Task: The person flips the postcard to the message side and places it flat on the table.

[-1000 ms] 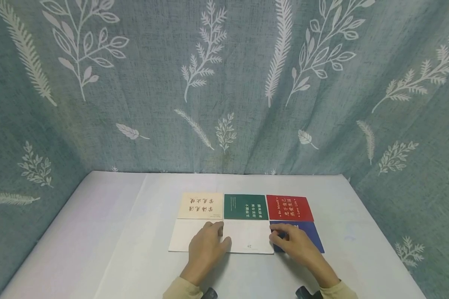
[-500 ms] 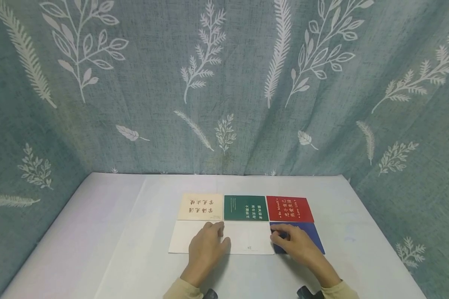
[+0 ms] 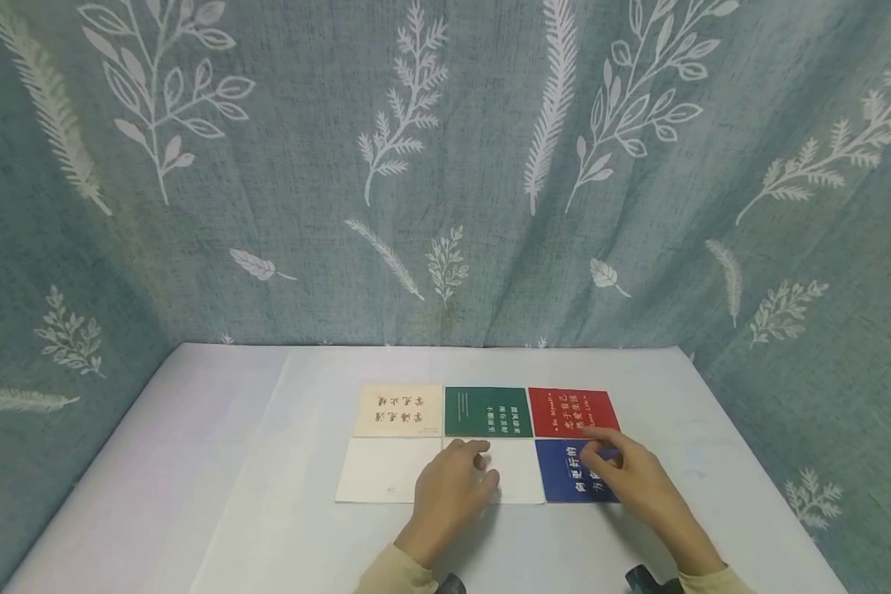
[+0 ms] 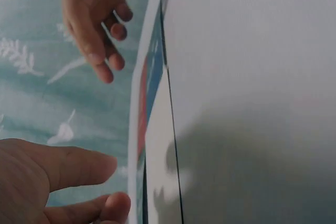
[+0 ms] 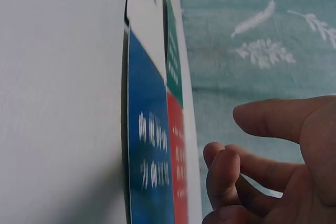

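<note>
Thin notebooks lie flat in two touching rows. Cream point(image 3: 393, 422), green point(image 3: 471, 417) and red point(image 3: 572, 400) ones make up the back row. In front are a white notebook point(image 3: 379, 466) on the left, another white notebook point(image 3: 520, 474) in the middle, and a blue notebook point(image 3: 562, 487) with white characters on the right. Over the middle white one hovers my left hand point(image 3: 449, 488), thumb and fingers apart. My right hand point(image 3: 638, 483) is raised above the blue notebook's right part, partly covering it in the head view. Neither hand holds anything; both wrist views show gaps between thumb and fingers.
The notebooks rest on a white table point(image 3: 230, 429). A blue-green curtain point(image 3: 304, 173) with white leaf prints surrounds its back and sides. Dark wrist devices show by both sleeves, such as the one point(image 3: 642, 579) at the right.
Both hands have shifted to the right: the left from between the two white notebooks to over the middle one, the right across the blue notebook, uncovering its lettering. The notebooks have not moved.
</note>
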Available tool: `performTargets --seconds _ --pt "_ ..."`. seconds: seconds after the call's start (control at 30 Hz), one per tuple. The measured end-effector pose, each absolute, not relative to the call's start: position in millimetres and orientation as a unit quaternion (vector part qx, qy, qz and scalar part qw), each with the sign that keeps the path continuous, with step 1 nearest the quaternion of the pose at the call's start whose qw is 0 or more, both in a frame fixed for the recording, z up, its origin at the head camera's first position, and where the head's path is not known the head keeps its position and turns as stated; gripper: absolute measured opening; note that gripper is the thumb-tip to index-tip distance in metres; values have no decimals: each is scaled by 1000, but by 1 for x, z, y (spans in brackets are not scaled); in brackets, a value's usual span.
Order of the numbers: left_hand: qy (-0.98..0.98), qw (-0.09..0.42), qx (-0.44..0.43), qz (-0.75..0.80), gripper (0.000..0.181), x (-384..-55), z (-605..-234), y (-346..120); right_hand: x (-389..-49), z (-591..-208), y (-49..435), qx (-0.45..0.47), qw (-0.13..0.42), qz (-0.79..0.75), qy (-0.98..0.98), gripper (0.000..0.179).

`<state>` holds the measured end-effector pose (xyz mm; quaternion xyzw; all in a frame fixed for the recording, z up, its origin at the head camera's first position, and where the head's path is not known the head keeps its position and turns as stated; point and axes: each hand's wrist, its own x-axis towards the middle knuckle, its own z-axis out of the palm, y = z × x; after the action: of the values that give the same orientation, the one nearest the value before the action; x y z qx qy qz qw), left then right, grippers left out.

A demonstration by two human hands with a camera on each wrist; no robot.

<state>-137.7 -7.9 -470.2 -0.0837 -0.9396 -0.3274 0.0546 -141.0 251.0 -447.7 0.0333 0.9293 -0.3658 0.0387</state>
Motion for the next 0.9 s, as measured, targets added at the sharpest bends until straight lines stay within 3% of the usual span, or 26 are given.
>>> performTargets --seconds 0.43,0.9 --pt "-927 3 -133 -351 37 -139 -471 40 -131 -454 297 91 59 -339 935 63" --pt "-921 -36 -144 -361 34 -142 -471 55 -130 -468 307 102 75 -309 942 68"
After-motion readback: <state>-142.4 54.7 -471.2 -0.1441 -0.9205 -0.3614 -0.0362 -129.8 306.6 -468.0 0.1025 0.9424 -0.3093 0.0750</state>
